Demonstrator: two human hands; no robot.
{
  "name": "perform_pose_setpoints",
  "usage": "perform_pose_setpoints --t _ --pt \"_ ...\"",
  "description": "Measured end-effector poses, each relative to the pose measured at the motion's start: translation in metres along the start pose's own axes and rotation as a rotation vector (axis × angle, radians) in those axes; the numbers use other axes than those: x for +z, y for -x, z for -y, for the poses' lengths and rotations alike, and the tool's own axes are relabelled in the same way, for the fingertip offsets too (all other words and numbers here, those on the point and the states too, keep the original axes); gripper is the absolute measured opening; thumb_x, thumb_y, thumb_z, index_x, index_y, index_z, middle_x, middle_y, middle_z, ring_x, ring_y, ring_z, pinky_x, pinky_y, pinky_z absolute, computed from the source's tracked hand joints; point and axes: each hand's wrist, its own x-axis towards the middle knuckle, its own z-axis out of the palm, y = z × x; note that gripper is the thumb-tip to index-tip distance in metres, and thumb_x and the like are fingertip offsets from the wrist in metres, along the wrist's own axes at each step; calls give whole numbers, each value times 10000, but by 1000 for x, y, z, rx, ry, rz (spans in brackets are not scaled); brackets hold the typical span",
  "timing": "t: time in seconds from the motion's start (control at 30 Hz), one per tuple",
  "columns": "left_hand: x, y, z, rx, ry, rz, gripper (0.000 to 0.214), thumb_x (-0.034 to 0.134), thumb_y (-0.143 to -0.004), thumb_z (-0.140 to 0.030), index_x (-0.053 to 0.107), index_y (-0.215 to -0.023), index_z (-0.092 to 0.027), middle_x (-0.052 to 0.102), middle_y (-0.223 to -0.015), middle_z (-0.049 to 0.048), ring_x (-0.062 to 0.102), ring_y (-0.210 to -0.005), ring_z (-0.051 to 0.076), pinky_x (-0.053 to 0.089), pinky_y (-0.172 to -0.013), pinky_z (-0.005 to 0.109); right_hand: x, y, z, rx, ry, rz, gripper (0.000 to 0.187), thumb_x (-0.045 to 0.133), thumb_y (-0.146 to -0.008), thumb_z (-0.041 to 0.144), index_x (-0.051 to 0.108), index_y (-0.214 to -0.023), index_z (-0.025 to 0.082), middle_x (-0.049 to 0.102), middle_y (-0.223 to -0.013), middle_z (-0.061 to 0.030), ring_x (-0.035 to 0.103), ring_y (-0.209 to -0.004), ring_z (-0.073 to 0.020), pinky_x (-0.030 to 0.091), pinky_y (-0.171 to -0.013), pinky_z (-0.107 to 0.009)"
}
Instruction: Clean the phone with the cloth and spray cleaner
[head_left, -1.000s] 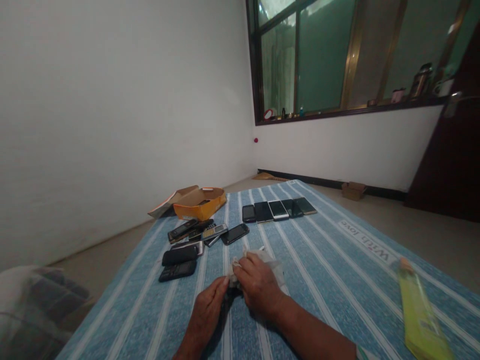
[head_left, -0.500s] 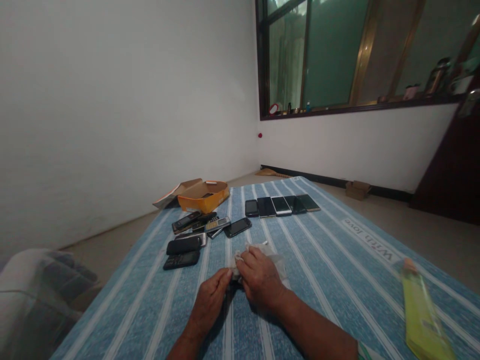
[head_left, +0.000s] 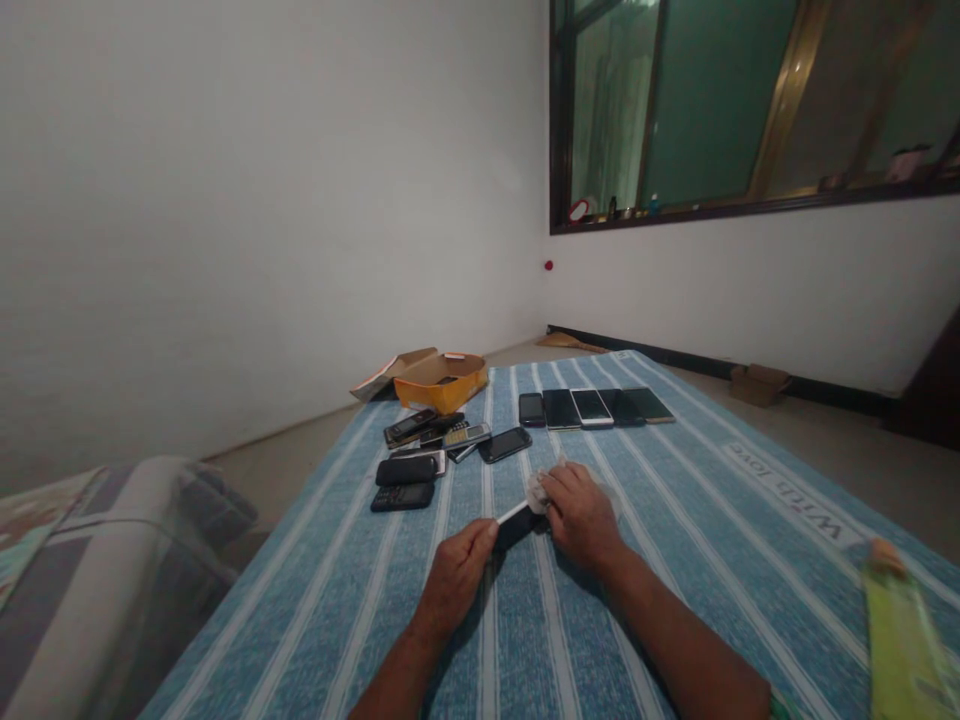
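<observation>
Low in the middle of the frame, the left hand is closed around one end of a dark phone, while the right hand pinches a crumpled white cloth against its other end. The phone sits between both hands, mostly hidden. A thin white strip shows along its upper edge, but I cannot tell whether that is the phone's rim or something else. A phone like this should be light and stiff but slick, with a face that could crack if dropped, so its edges look the safest place to hold. Above the hands, on the striped blue mat, lie a heap of phones left of center and a row of smartphones, with an orange cardboard box beyond.
</observation>
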Motion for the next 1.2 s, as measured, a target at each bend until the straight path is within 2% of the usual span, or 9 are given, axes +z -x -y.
perform_pose_setpoints --t 0.2,0.33,0.5,0.67,0.8,1.0,1.2 --pt "2 2 1 11 21 16 406 463 -906 -480 683 -791 -159 637 -699 25 575 -693 187 457 -681 280 2 5 21 -99 -33 35 358 519 -805 39 648 -1128 125 644 -1073 -142 476 -1106 -307 458 -1002 -483" --pt "1 3 0 28 48 25 387 470 -909 -454 675 -758 -163 662 -734 35 578 -706 183 469 -729 286 7 8 36 -155 -65 66 350 548 -833 62 633 -1165 133 645 -1123 -141 472 -1138 -305 468 -992 -469" --pt "2 3 3 24 37 33 402 464 -928 -458 704 -834 -150 649 -738 31 576 -729 187 461 -720 287 5 5 23 -122 -45 65 332 544 -849 53 648 -1150 147 660 -1049 -116 505 -1067 -290 482 -960 -443" --pt "3 2 6 13 33 18 422 462 -919 -483 672 -757 -155 592 -667 14 533 -663 175 431 -658 286 1 5 10 -105 -14 37 342 546 -807 25 660 -1111 134 653 -1011 -118 503 -1039 -295 496 -935 -443" --pt "3 3 5 15 37 24 414 463 -923 -471 687 -788 -150 605 -697 22 550 -696 185 437 -694 296 2 6 17 -135 -29 30 321 565 -817 43 656 -1106 147 653 -1024 -117 506 -1045 -294 500 -926 -435" --pt "3 3 5 47 55 51 403 466 -933 -435 735 -865 -143 694 -808 61 614 -792 217 469 -780 321 3 6 31 -147 -60 96 294 597 -839 67 653 -1115 152 657 -1037 -116 505 -1047 -293 494 -927 -428" --pt "3 0 3 53 28 36 383 490 -912 -433 740 -850 -149 679 -758 45 598 -724 202 475 -733 312 -4 0 22 -136 -70 149 239 570 -883 83 658 -1094 153 661 -978 -99 514 -989 -266 485 -907 -407"
